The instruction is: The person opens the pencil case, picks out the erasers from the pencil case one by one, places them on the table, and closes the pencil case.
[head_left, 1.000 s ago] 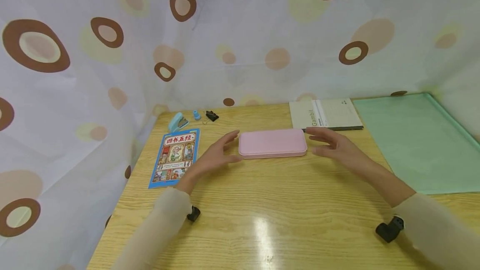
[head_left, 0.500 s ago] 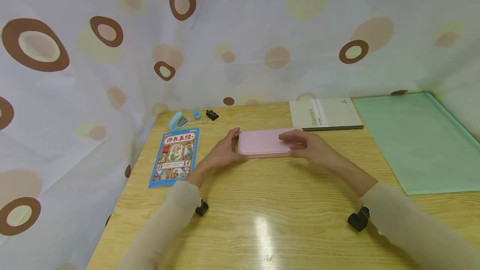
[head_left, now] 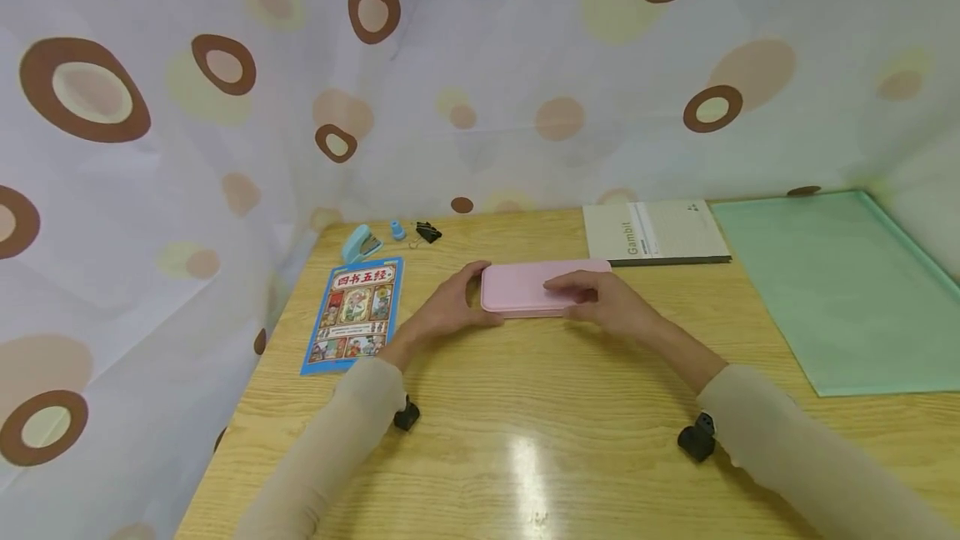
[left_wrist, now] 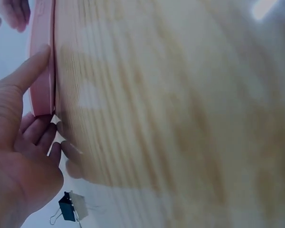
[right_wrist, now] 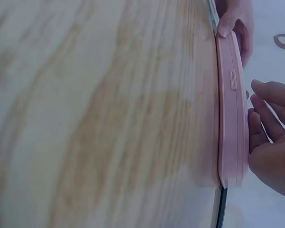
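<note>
A pink, flat, hard pencil case (head_left: 517, 286) with rounded corners lies closed on the wooden table; a small catch shows on its front side in the right wrist view. My left hand (head_left: 448, 304) grips its left end, with the thumb on the front side and the fingers round the far side. Over the right part of the lid is my right hand (head_left: 611, 304), its fingers loosely bent and holding nothing. In the right wrist view this hand (right_wrist: 275, 123) is close above the lid; whether it touches cannot be told.
A blue-edged picture booklet (head_left: 352, 315) lies on the left. Behind it are a light-blue stapler (head_left: 362, 243), a small blue object (head_left: 397, 230) and a black binder clip (head_left: 428, 232). A Gambit notebook (head_left: 660, 232) lies at the back, beside a green mat (head_left: 840, 298).
My right hand has moved left from beyond the case's right end to over its lid. My left hand has closed in on the left end and grips it.
</note>
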{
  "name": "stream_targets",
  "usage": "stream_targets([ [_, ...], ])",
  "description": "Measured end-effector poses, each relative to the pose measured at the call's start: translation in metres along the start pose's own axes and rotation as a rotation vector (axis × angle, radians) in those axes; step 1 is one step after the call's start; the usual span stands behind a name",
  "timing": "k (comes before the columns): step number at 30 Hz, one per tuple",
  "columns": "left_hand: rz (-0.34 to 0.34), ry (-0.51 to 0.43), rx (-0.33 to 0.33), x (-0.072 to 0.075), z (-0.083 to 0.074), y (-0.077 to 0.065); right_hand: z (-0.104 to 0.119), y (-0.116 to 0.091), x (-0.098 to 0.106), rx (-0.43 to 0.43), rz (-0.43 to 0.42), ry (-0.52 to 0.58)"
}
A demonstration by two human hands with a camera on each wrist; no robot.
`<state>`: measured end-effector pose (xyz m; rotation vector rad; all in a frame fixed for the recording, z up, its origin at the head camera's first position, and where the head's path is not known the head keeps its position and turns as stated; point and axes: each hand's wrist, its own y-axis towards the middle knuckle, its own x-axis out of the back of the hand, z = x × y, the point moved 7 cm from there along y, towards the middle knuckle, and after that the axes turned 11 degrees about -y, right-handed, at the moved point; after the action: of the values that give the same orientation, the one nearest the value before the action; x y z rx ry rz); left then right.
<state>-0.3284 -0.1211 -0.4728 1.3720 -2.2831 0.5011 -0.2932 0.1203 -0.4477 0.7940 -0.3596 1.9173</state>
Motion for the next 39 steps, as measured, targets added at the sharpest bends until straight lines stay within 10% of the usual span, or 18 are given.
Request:
stream_targets([
  [39, 0.013, -0.130, 0.045, 0.017, 0.002, 0.008, 0.020, 0.022, 0.011, 0.061, -0.128, -0.289],
])
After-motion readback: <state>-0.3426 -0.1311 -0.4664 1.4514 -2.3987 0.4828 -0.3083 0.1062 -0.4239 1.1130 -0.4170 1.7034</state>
